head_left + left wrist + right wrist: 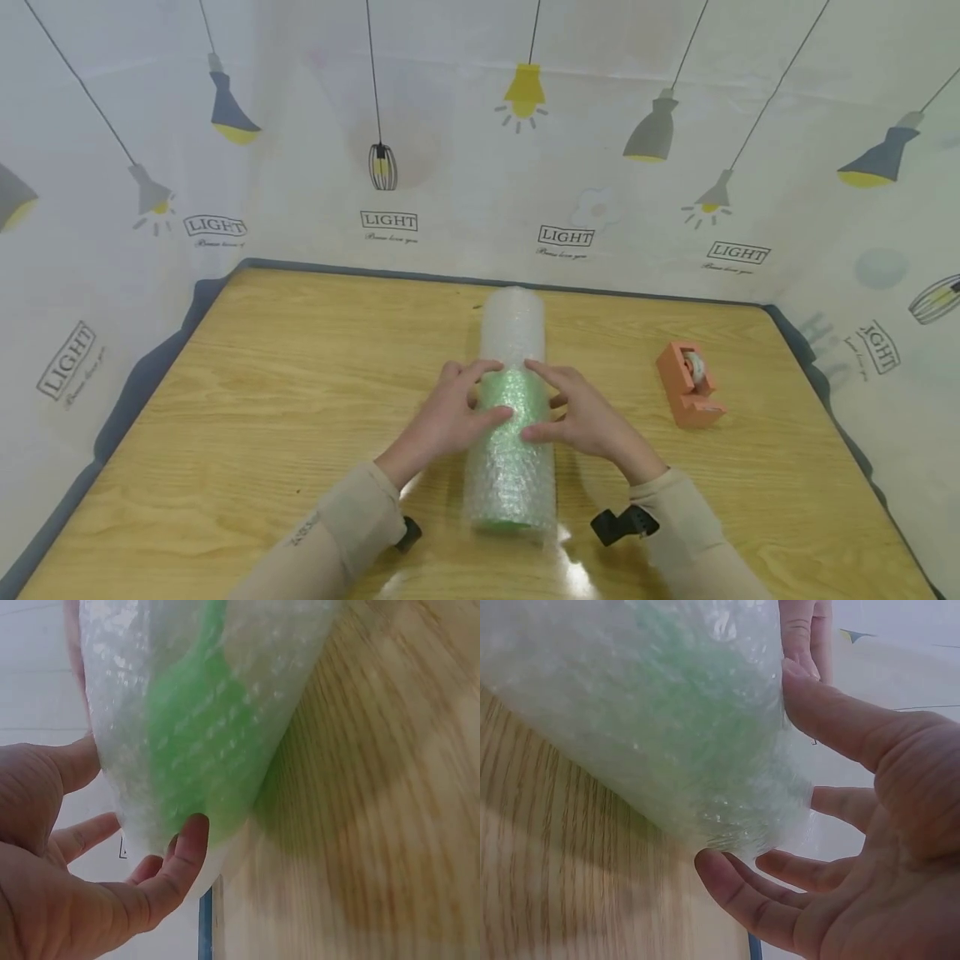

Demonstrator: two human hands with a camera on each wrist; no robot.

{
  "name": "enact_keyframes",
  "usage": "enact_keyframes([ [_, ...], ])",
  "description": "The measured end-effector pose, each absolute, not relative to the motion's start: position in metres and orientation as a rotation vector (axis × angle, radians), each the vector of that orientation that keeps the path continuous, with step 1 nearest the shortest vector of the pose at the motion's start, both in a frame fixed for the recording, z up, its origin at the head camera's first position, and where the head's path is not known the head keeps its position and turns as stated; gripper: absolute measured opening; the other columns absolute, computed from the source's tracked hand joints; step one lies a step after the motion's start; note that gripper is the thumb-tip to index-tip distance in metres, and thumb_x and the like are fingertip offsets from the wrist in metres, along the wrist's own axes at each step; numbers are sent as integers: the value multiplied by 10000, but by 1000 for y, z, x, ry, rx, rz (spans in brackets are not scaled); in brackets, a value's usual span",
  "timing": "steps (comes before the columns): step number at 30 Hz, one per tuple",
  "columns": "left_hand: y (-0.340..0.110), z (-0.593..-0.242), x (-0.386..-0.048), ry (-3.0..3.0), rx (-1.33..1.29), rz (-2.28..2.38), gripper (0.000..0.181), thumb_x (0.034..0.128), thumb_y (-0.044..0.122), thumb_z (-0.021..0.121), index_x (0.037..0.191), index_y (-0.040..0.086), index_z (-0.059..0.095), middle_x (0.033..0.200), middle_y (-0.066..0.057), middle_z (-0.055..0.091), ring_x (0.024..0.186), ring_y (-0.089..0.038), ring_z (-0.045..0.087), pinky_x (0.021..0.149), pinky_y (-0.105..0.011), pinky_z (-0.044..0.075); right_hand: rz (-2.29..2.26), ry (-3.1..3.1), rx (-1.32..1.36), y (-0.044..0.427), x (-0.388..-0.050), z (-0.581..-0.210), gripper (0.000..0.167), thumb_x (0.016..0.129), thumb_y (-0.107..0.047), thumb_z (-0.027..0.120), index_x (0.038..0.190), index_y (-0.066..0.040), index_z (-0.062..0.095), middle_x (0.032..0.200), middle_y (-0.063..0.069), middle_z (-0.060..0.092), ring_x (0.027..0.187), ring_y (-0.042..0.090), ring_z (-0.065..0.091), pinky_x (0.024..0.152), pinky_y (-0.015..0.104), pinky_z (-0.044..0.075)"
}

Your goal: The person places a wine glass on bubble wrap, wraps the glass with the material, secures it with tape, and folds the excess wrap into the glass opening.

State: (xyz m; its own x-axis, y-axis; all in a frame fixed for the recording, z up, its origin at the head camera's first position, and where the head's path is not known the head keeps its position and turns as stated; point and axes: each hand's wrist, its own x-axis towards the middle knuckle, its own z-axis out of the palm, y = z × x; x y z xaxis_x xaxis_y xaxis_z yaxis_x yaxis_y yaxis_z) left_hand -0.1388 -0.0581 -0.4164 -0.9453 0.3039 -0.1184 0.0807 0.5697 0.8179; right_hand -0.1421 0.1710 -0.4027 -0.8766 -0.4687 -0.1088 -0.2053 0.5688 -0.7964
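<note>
A bubble-wrap roll point(514, 467) lies lengthwise on the table. Through its clear layers shows a green object point(199, 742) with a narrow stem that widens into a rounded part; its exact kind is blurred by the wrap. From the left side my left hand point(450, 410) holds the roll, thumb on top and fingers curved along its flank. My right hand point(588, 412) mirrors it on the right side, thumb on top, fingers bent around the wrap point(667, 727). The thumbs lie close together over the middle of the roll. The underside of the roll is hidden.
An orange tape dispenser point(686, 387) with a roll of tape stands on the right part of the wooden table point(300, 375). A light wall cloth point(465, 167) printed with lamps surrounds the table's back and sides.
</note>
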Motion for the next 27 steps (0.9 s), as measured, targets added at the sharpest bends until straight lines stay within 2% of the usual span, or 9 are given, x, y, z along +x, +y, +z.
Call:
enact_keyframes([
  [3,-62,-420,-140,2530,366,1351,590,987,280,723,1526,220,491,1301,-179,477,1021,-289,613,729,-343,587,-1230,2481,-515,172,-142,-404,922,865,-191,855,1611,-62,328,1513,370,339,1189,555,573,855,495,623],
  [6,-66,-423,-142,2521,429,1384,582,994,243,711,1529,189,489,1370,-208,509,1104,-352,637,825,-405,604,-1244,2465,-495,174,-142,-405,925,865,-184,853,1614,-72,321,1523,365,332,1208,549,564,858,492,623],
  [10,-67,-425,-143,2491,455,1409,595,999,255,704,1542,189,471,1450,-213,521,1194,-422,628,916,-473,596,-1269,2445,-492,176,-141,-406,918,872,-182,848,1613,-74,316,1543,351,321,1220,532,561,873,484,621],
  [15,-66,-423,-142,2478,437,1421,606,993,264,712,1546,206,472,1448,-198,531,1093,-351,658,849,-415,601,-1308,2412,-480,177,-140,-407,923,872,-154,844,1616,-77,303,1563,347,300,1223,533,570,880,484,620],
  [19,-66,-419,-141,2514,466,1390,610,988,250,717,1546,176,480,1430,-195,527,1003,-246,595,804,-364,558,-1353,2353,-481,176,-141,-408,935,877,-123,832,1619,-54,267,1583,356,272,1233,557,572,894,496,615],
  [22,-67,-417,-140,2533,495,1367,613,985,243,721,1542,145,484,1395,-191,525,927,-216,547,767,-348,525,-1393,2293,-491,177,-142,-410,933,889,-92,812,1616,-29,230,1587,370,260,1250,571,558,920,513,602],
  [27,-66,-412,-140,2571,515,1297,634,975,263,735,1543,131,485,1278,-171,528,793,-188,500,682,-317,474,-1398,2242,-479,177,-141,-411,913,905,-85,793,1609,-55,214,1590,364,263,1288,572,526,947,533,586],
])
